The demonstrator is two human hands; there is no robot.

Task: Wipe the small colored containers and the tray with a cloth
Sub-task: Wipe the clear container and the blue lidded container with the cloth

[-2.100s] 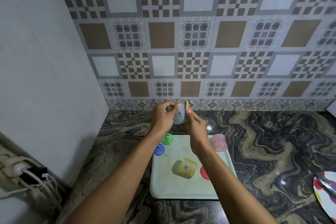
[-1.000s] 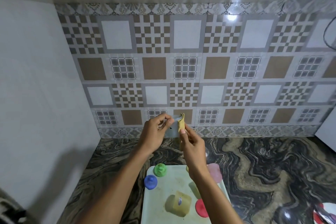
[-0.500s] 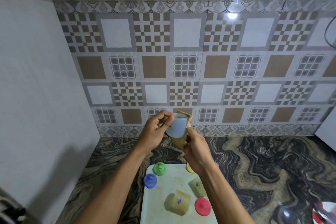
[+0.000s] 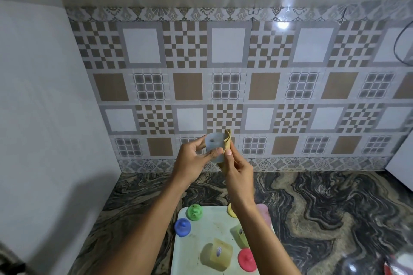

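Head view: I am pinching a pale blue translucent plastic cup (image 4: 213,145) in my left hand (image 4: 192,163), while my right hand (image 4: 238,168) is pinching a folded yellow cloth (image 4: 226,147) at its 3 o'clock side.

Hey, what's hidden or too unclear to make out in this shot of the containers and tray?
All in the head view:
- Tray: near edge cut off by the frame's bottom.
- Pink container and yellow piece: mostly behind the right forearm.
- Sticker on the yellow container: too small to read.
- Cloth: largely hidden by the pale blue container and right hand.
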